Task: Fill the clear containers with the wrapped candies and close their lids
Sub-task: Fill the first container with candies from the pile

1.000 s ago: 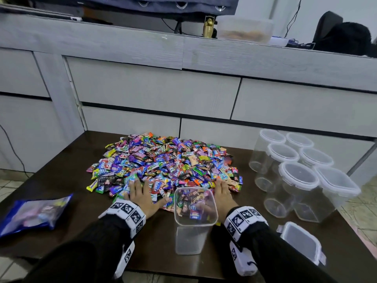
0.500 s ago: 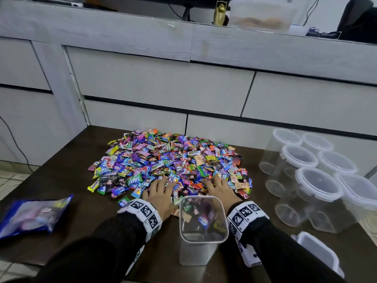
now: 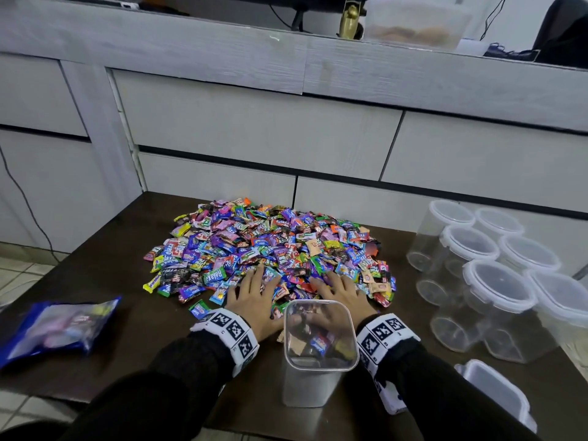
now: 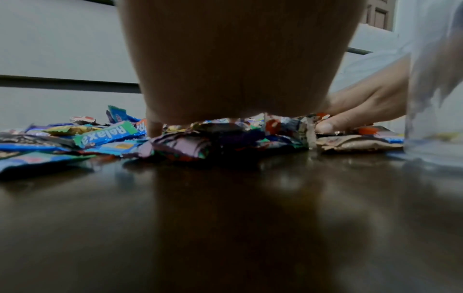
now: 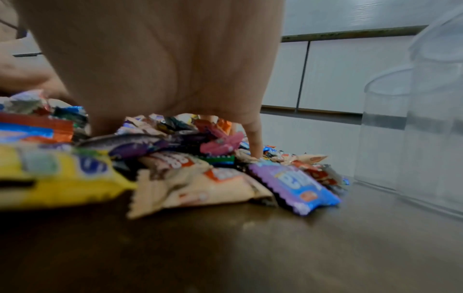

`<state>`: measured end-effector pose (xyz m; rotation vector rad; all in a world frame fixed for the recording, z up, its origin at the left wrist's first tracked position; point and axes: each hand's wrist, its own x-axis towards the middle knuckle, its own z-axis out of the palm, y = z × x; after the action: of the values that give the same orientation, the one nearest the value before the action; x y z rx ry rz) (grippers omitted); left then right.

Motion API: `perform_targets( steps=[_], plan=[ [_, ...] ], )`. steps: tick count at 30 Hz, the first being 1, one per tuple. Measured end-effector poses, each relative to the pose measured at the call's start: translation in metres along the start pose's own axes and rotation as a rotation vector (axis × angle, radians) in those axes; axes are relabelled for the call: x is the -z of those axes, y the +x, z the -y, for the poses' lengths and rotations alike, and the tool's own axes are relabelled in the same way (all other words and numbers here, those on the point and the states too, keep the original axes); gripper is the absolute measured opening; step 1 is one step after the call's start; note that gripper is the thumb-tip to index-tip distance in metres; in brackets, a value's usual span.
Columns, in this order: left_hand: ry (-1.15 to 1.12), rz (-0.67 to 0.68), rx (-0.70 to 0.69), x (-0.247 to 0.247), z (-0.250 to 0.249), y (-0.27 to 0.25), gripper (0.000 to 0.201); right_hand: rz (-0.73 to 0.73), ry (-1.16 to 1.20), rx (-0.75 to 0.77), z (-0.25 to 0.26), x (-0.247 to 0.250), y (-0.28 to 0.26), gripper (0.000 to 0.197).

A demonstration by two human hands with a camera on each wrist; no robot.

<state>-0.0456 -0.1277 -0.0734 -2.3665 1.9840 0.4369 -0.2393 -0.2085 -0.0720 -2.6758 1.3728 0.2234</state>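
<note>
A big heap of wrapped candies (image 3: 267, 246) lies in the middle of the dark table (image 3: 121, 272). Just in front of it stands an open clear container (image 3: 319, 354) holding a few candies at the bottom. My left hand (image 3: 254, 292) lies palm down on the near edge of the heap, left of the container, fingers spread. My right hand (image 3: 342, 291) lies spread on the heap behind the container's right side. In the wrist views each palm (image 4: 235, 69) (image 5: 162, 59) arches over candies (image 4: 175, 142) (image 5: 200, 168), with fingertips (image 5: 254, 138) pressing into the wrappers.
Several lidded clear containers (image 3: 496, 281) stand clustered at the right of the table. A loose lid (image 3: 496, 393) lies near the front right edge. A blue bag (image 3: 60, 326) lies at the left. Grey cabinet drawers (image 3: 254, 128) rise behind the table.
Both hands have slid forward from beside the container's mouth onto the near edge of the candy heap. The container has stayed put.
</note>
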Motion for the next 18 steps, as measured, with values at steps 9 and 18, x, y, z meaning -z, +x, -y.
perform_targets(
  steps=[9,18],
  plan=[
    [0.04,-0.102,-0.012,0.005,0.001,0.007,0.049,0.021,0.109,0.007,0.004,0.016,-0.001,0.056],
    [-0.081,-0.109,-0.049,0.02,0.008,0.008,0.044,-0.144,0.427,-0.068,-0.001,0.044,-0.028,0.038]
  ],
)
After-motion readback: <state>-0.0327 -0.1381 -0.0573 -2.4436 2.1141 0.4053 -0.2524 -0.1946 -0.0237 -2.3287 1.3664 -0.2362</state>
